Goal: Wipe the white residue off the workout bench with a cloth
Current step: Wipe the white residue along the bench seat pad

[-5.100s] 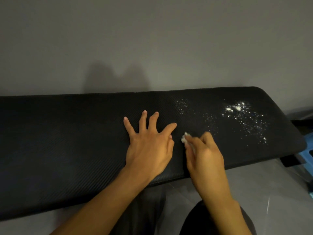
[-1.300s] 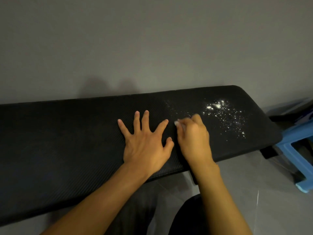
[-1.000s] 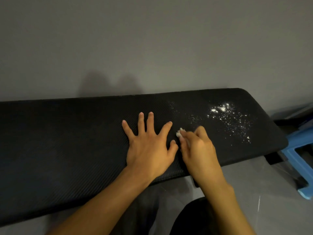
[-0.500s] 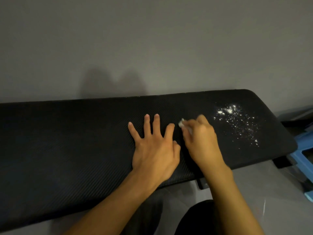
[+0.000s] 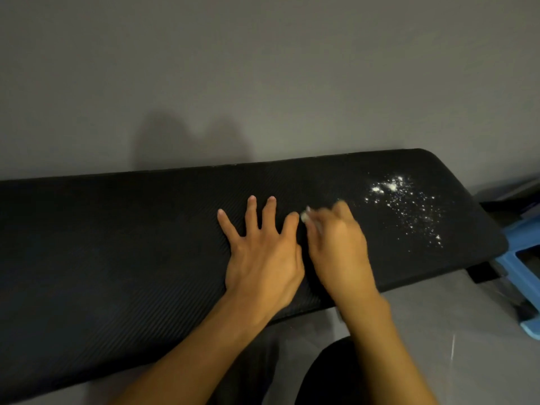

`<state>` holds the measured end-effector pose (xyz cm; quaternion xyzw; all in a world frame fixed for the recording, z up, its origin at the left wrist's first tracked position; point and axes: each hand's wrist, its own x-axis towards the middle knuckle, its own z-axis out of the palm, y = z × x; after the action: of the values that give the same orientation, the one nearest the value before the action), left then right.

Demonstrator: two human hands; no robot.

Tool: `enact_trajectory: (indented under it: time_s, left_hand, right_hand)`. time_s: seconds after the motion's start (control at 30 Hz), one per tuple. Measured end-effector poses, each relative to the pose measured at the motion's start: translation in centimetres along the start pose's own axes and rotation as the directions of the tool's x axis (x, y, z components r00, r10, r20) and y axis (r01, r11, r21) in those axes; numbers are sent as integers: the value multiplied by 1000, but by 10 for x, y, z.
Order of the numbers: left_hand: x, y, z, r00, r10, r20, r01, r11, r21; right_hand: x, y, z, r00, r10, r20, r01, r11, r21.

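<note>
Long black textured workout bench pad (image 5: 117,244). Left hand (image 5: 263,258) lies flat on it, fingers spread, unmoved since before. Right hand (image 5: 339,252), motion-blurred, has its fingers curled round a small white wad of cloth (image 5: 305,216), beside the left index fingertip. The faint specks seen earlier near the hands are gone. White powder residue (image 5: 403,206) remains toward the right end, apart from the cloth.

There is one black bench (image 5: 117,244). There are two hands, one left hand (image 5: 263,258) and one right hand (image 5: 339,252). The left hand shows five fingers (image 5: 251,211). There is one small white cloth (image 5: 305,217). There is one patch of white powder (image 5: 409,209), made of tiny specks, too many to count, with two or three bigger lumps near its top. There is one blue stool (image 5: 526,258), one grey wall (image 5: 263,68) and one grey floor (image 5: 438,331)
</note>
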<state>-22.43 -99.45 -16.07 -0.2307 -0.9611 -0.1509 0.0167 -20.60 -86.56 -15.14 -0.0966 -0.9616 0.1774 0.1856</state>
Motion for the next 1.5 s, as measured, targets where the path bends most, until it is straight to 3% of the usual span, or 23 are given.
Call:
enact_trajectory:
  time_s: [0.13, 0.33, 0.57, 0.73, 0.83, 0.97, 1.07, 1.17, 1.27, 1.5]
  left_hand:
    - [1, 2, -2, 999, -6, 32, 5, 999, 32]
    - [0, 3, -6, 998, 20, 57, -20, 1000, 4]
    - [1, 9, -1, 986, 164, 19, -164, 986, -11]
    - [13, 21, -2, 988, 126, 87, -130, 990, 46]
    - [19, 19, 2, 988, 105, 111, -110, 993, 38]
    - [19, 21, 8, 990, 104, 95, -108, 993, 44]
    - [18, 20, 12, 992, 97, 77, -100, 994, 41]
    - [17, 21, 11, 991, 109, 73, -112, 993, 35]
    - [17, 21, 10, 992, 108, 60, -110, 993, 31]
    - [19, 22, 12, 998, 66, 15, -66, 998, -4]
  right_hand:
    - [-78, 8, -29, 999, 44, 7, -44, 994, 102]
    - [-33, 14, -12, 991, 126, -54, -122, 990, 68]
    - [-91, 29, -43, 998, 52, 23, -55, 981, 184]
    - [-21, 45, -23, 987, 146, -69, -142, 988, 56]
    - [18, 48, -18, 980, 195, -34, -195, 981, 5]
    - [-14, 46, -25, 995, 91, -33, -90, 996, 20]
    - [-26, 54, -30, 990, 139, -19, -139, 990, 20]
    - [20, 55, -16, 979, 197, -56, -199, 979, -34]
    - [48, 41, -7, 986, 161, -48, -163, 986, -38]
    - [-9, 46, -24, 994, 107, -27, -107, 994, 4]
